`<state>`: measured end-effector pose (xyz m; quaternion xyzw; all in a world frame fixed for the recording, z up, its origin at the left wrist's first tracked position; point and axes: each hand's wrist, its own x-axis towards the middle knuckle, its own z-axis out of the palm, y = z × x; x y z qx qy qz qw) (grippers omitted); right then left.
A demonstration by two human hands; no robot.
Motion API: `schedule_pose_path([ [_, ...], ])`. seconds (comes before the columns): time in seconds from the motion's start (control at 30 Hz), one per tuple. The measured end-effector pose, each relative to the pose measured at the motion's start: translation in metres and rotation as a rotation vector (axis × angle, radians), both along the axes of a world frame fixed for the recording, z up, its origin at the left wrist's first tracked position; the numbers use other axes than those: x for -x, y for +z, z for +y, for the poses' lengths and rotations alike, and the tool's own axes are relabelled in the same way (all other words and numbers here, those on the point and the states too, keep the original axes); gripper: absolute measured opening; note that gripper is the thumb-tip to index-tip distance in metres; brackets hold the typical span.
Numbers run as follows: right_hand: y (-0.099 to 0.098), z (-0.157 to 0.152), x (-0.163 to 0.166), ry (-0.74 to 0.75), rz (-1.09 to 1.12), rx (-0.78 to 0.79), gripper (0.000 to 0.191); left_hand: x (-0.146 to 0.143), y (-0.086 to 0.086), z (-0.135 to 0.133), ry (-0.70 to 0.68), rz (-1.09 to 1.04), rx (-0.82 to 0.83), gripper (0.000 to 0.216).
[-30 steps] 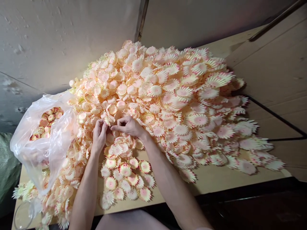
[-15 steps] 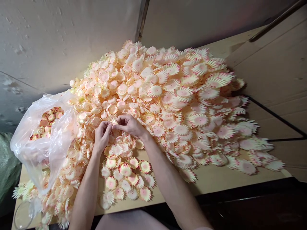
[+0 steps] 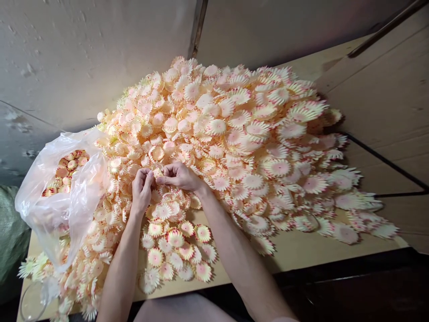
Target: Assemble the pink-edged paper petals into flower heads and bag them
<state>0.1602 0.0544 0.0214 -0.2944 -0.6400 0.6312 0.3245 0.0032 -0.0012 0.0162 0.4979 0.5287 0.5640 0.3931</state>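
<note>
Over the heap of cream artificial flower heads with pink edges (image 3: pixel 221 127), my two hands meet close together. My right hand (image 3: pixel 181 175) has thumb and forefinger pinched on a small pale artificial flower (image 3: pixel 157 171). My left hand (image 3: pixel 142 185) is closed at its left side, fingers curled and thumb pressed up to the forefinger. The held flower is small and partly hidden by the fingers. Below, between my forearms, a smaller group of round flower heads (image 3: pixel 176 238) lies loosely on the table.
A translucent plastic bag (image 3: pixel 36 174), open on top, stands at the left with rolled flower pieces (image 3: pixel 72 164) inside. A clear round container (image 3: pixel 33 302) sits at the table's (image 3: pixel 295 255) front left corner. Cardboard (image 3: pixel 385 103) and a black bar (image 3: pixel 389 165) border the right side.
My hands have drawn slightly apart, the left shifting a little leftward. More of the small flower between them shows now. The heap and bag look the same.
</note>
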Motion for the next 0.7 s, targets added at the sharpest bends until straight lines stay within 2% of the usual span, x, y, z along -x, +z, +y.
schedule_pose_path([
  [0.27, 0.0027, -0.0018, 0.0015, 0.053, 0.039, 0.059, 0.043, -0.0016, -0.0034, -0.0008, 0.030, 0.028, -0.038, 0.034],
  [0.43, 0.0021, -0.0020, 0.0037, 0.067, 0.090, 0.080, 0.042, -0.0033, -0.0053, -0.0021, 0.121, 0.021, -0.086, 0.033],
  [0.57, 0.0031, -0.0021, 0.0050, 0.050, 0.081, 0.073, 0.042, -0.0036, -0.0053, -0.0013, 0.162, -0.030, -0.116, 0.032],
  [0.7, 0.0031, -0.0020, 0.0053, -0.038, 0.070, 0.025, 0.034, -0.0027, -0.0033, -0.0001, 0.130, 0.019, -0.117, 0.030],
])
